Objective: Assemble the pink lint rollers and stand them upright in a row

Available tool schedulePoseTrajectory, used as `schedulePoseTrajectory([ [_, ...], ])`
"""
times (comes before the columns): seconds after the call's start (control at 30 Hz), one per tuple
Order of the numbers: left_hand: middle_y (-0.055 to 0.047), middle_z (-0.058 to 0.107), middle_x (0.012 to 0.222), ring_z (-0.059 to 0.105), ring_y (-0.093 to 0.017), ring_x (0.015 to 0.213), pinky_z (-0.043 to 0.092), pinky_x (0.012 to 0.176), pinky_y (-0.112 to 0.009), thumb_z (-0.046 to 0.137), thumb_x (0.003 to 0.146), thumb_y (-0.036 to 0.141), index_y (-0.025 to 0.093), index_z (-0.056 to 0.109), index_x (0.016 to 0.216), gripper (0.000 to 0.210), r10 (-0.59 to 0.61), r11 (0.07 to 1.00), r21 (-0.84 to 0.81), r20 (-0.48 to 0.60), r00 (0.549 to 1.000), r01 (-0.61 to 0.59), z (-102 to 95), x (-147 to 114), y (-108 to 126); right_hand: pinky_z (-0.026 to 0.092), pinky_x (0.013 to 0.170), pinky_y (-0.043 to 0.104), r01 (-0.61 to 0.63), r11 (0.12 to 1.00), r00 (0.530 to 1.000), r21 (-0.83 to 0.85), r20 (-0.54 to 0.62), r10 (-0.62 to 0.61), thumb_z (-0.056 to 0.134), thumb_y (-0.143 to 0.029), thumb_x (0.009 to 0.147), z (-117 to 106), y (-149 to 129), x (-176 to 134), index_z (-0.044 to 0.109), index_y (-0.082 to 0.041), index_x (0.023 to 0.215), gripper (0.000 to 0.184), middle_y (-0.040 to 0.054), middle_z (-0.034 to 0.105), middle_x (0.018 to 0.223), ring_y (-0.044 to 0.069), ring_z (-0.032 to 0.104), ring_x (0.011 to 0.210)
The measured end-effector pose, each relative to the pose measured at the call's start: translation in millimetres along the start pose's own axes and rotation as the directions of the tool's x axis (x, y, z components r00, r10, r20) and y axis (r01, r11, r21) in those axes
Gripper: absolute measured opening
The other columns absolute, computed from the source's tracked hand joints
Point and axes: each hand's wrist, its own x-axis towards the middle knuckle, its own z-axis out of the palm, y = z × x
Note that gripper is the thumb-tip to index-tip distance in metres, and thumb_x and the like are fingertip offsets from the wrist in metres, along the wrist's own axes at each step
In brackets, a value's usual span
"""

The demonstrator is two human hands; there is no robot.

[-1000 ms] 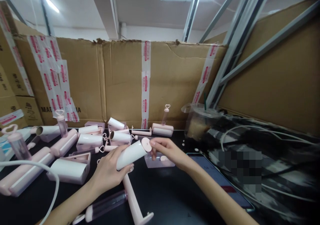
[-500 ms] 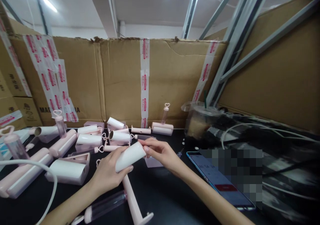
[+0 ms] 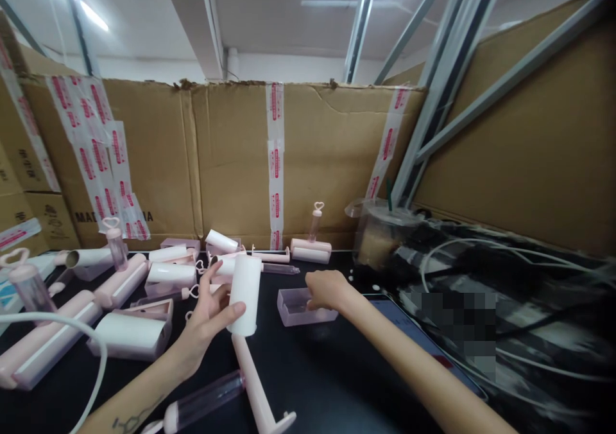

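My left hand [image 3: 205, 325] holds a white lint-roller paper roll [image 3: 246, 296] nearly upright, thumb on its lower left side. Its index finger stands away from the roll. My right hand [image 3: 330, 291] is closed, with its fingers curled downward at the right end of a translucent pinkish case [image 3: 293, 315]; what is in the fingers, if anything, is hidden. Below the roll lies a pale pink roller frame [image 3: 255, 382] with end discs. A clear tube handle [image 3: 206, 399] with a pink end lies beside it.
Assembled pink rollers [image 3: 52, 341], cased white rolls [image 3: 128, 331] and other parts crowd the left. A white cable [image 3: 103, 363] arcs there. At right are a drink cup [image 3: 378, 238], a phone [image 3: 423, 341] partly behind my forearm, and cables. Cardboard [image 3: 231, 164] walls the back.
My right hand has left the roll's end and moved right to the translucent case. My left hand has turned the roll from slanted to nearly upright.
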Motion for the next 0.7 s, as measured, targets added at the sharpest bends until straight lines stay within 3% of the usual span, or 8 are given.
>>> schedulePoseTrajectory([
  [0.13, -0.004, 0.059, 0.102, 0.059, -0.021, 0.092, 0.045, 0.083, -0.037, 0.071, 0.066, 0.019, 0.035, 0.006, 0.135, 0.095, 0.014, 1.000, -0.021, -0.021, 1.000, -0.015, 3.8, 0, 3, 0.047, 0.060, 0.028, -0.015, 1.000, 0.999, 0.009, -0.041, 0.015, 0.068, -0.025, 0.063, -12, 6, -8, 0.070, -0.017, 0.064, 0.008, 0.0098, 0.070, 0.072, 0.026, 0.067, 0.071],
  [0.23, -0.005, 0.059, 0.103, 0.058, -0.021, 0.096, 0.047, 0.081, -0.032, 0.072, 0.063, 0.017, 0.030, 0.022, 0.130, 0.085, 0.023, 0.999, -0.030, -0.127, 0.992, -0.027, 2.4, 6, 2, 0.047, 0.055, 0.025, 0.092, 0.970, 0.990, 0.226, -0.129, -0.064, 0.053, -0.039, 0.079, -18, 3, -20, 0.072, -0.019, 0.075, 0.028, 0.0054, 0.070, 0.068, 0.019, 0.065, 0.060],
  [0.27, -0.004, 0.059, 0.103, 0.059, -0.020, 0.096, 0.048, 0.081, -0.031, 0.073, 0.061, 0.017, 0.029, 0.027, 0.127, 0.082, 0.051, 0.998, -0.025, -0.191, 0.980, -0.057, 1.0, 8, 0, 0.048, 0.055, 0.025, 0.169, 0.907, 0.974, 0.386, -0.205, -0.094, 0.049, -0.042, 0.081, -16, -1, -23, 0.072, -0.018, 0.081, 0.033, 0.0053, 0.070, 0.071, 0.018, 0.065, 0.058],
  [0.33, -0.002, 0.059, 0.101, 0.060, -0.018, 0.092, 0.049, 0.080, -0.028, 0.076, 0.056, 0.016, 0.027, 0.033, 0.119, 0.077, 0.129, 0.991, 0.006, -0.326, 0.936, -0.135, -2.1, 12, -5, 0.051, 0.059, 0.027, 0.350, 0.644, 0.918, 0.680, -0.388, -0.088, 0.048, -0.043, 0.083, -7, -16, -28, 0.071, -0.016, 0.089, 0.035, 0.0074, 0.070, 0.086, 0.018, 0.065, 0.065],
  [0.4, -0.001, 0.058, 0.100, 0.061, -0.016, 0.087, 0.051, 0.077, -0.027, 0.079, 0.053, 0.016, 0.026, 0.035, 0.114, 0.075, 0.183, 0.982, 0.043, -0.399, 0.898, -0.182, -4.3, 15, -10, 0.052, 0.074, 0.030, 0.461, 0.384, 0.872, 0.800, -0.490, -0.026, 0.054, -0.039, 0.081, 6, -34, -31, 0.070, -0.018, 0.094, 0.030, 0.0081, 0.067, 0.103, 0.021, 0.065, 0.086],
  [0.47, -0.001, 0.057, 0.101, 0.062, -0.015, 0.086, 0.052, 0.076, -0.028, 0.079, 0.055, 0.017, 0.026, 0.035, 0.111, 0.072, 0.204, 0.978, 0.055, -0.406, 0.891, -0.199, -4.4, 14, -14, 0.049, 0.085, 0.033, 0.477, 0.244, 0.869, 0.844, -0.494, 0.010, 0.059, -0.034, 0.078, 18, -50, -33, 0.069, -0.020, 0.099, 0.027, 0.0071, 0.065, 0.108, 0.022, 0.061, 0.098],
  [0.57, -0.003, 0.056, 0.106, 0.062, -0.017, 0.089, 0.053, 0.078, -0.034, 0.076, 0.061, 0.019, 0.027, 0.033, 0.111, 0.067, 0.192, 0.980, 0.030, -0.375, 0.907, -0.195, -2.0, 10, -17, 0.050, 0.086, 0.034, 0.482, 0.167, 0.865, 0.860, -0.498, 0.062, 0.063, -0.030, 0.076, 28, -65, -37, 0.069, -0.021, 0.098, 0.025, 0.0070, 0.065, 0.109, 0.022, 0.060, 0.099],
  [0.7, -0.003, 0.057, 0.108, 0.063, -0.018, 0.091, 0.052, 0.081, -0.037, 0.074, 0.064, 0.018, 0.026, 0.032, 0.108, 0.061, 0.179, 0.982, 0.004, -0.375, 0.910, -0.191, -1.6, 10, -17, 0.053, 0.077, 0.030, 0.488, 0.194, 0.863, 0.851, -0.504, 0.040, 0.060, -0.028, 0.079, 35, -72, -43, 0.066, -0.024, 0.106, 0.028, 0.0076, 0.057, 0.119, 0.018, 0.065, 0.084],
])
